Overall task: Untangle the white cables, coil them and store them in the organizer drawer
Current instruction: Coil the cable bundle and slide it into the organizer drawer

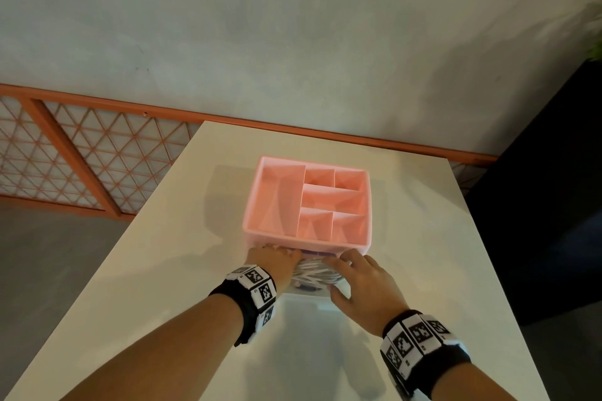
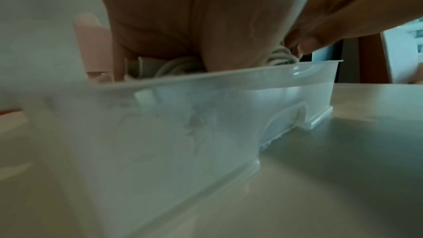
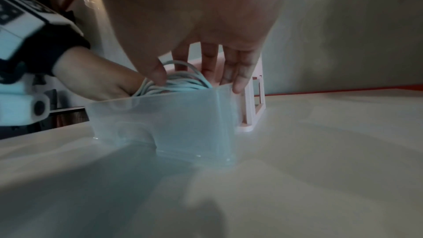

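A pink organizer point(image 1: 358, 242) with several top compartments stands on the white table point(image 1: 163, 270). Its translucent drawer point(image 1: 306, 296) is pulled out toward me and holds the coiled white cables point(image 1: 314, 272). My left hand point(image 1: 273, 257) reaches in at the drawer's left side, fingers against the coil. My right hand point(image 1: 361, 280) lies over the right side with straight fingers. In the right wrist view its thumb touches the cables point(image 3: 183, 82) and a fingertip rests on the rim of the drawer point(image 3: 183, 124). From the left wrist the drawer point(image 2: 206, 115) fills the view, with a bit of cable point(image 2: 174, 66) showing under my palm.
The table's left edge point(image 1: 107, 254) runs diagonally, with grey floor beyond it. An orange lattice rail point(image 1: 81, 153) lines the wall at the back left. A dark cabinet point(image 1: 537, 205) stands right of the table.
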Available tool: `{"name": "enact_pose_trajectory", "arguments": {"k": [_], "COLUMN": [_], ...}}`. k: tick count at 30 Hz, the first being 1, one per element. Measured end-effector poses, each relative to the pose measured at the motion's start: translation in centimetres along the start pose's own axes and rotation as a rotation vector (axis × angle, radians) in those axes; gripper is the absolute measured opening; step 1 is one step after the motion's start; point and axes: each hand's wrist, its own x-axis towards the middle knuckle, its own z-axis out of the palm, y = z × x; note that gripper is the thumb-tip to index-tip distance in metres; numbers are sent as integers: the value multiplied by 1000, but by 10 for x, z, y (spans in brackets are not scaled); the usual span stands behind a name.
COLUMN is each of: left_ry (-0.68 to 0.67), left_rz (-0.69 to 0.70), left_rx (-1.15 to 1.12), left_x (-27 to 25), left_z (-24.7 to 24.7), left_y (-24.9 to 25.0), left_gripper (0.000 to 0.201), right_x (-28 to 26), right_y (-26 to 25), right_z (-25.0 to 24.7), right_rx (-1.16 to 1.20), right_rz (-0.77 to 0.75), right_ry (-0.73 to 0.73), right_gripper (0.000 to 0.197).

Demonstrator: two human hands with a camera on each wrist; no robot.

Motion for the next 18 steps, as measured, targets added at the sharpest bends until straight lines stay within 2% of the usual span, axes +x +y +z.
{"name": "enact_pose_trajectory", "arguments": {"k": [5,10,12,14,17,18], "left_ry": [-1,-51,-61,-71,-64,-56], "left_rz": [64,112,111,97,79,79], "left_rx": [-269,-404,-353,-261,-169,-163], "left_x": [6,-2,-7,-11,-11,-10], "left_z": [6,1,-3,-6,-5,-3], "left_y": [-12,-22,-24,-23,-20,-19], "left_gripper": [90,99,98,88,74,73], "right_x": [8,12,13,13,9,8], "right_y": [-1,-4,-2,-1,6,11], "right_z": [6,13,14,12,5,2], "right_rx": [-72,-143,-165,-126,-56,-41], "right_rz": [49,101,98,51,-11,-33], "right_ry": [15,-40,-43,-51,-164,-160], "right_gripper": [29,27,28,31,49,48]}}
